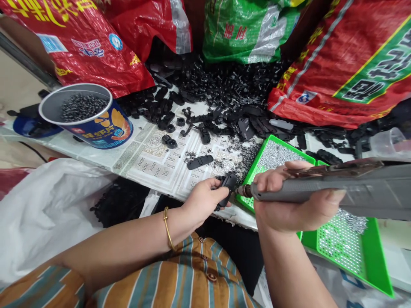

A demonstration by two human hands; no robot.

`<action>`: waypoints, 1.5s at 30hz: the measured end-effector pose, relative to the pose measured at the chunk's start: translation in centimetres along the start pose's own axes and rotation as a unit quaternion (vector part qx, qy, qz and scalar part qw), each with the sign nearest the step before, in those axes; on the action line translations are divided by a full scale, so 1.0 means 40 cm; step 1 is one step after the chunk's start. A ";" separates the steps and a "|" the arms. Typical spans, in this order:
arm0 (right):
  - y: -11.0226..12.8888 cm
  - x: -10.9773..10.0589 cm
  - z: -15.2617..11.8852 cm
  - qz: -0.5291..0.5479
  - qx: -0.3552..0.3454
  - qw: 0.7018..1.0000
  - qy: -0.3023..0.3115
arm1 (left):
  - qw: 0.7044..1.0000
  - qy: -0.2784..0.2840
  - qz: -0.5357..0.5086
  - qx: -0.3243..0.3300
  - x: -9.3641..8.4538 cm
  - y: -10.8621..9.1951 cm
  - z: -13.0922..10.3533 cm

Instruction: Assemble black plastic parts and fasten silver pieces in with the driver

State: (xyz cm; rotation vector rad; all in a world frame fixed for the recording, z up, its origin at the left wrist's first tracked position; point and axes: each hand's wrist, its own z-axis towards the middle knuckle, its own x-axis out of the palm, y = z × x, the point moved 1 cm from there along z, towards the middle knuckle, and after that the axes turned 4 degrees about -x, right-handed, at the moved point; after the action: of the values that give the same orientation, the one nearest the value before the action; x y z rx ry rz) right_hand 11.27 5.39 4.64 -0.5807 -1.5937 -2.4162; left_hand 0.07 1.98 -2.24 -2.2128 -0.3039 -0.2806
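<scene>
My left hand [207, 197] pinches a small black plastic part [228, 182] at the table's front edge. Wrapped around a grey electric screwdriver [295, 189] is my right hand [289, 205], and the tool points left. Its tip [244, 191] is at the side of the black part; I cannot tell whether they touch. A flat black plastic piece [200, 162] lies on the table just beyond my left hand. Beneath my right hand, a green perforated tray [261, 160] holds many small silvery screws [278, 155].
A blue tub [105, 128] of small dark pieces stands at the left. A heap of black plastic parts [224, 90] covers the back. Red bags [105, 47] and a green bag [240, 34] stand behind it. A clear plastic cup [387, 143] lies at the right.
</scene>
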 end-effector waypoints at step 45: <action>-0.007 0.007 0.002 -0.012 -0.018 0.999 -0.036 | 1.000 0.010 -0.017 -0.017 0.005 -0.022 -0.011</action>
State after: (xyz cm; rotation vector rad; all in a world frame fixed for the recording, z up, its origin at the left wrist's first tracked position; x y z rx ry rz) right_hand 10.91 5.57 4.55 -0.6657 -1.5977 -2.4725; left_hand -0.04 2.18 -1.27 -2.2385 -0.3287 -0.3293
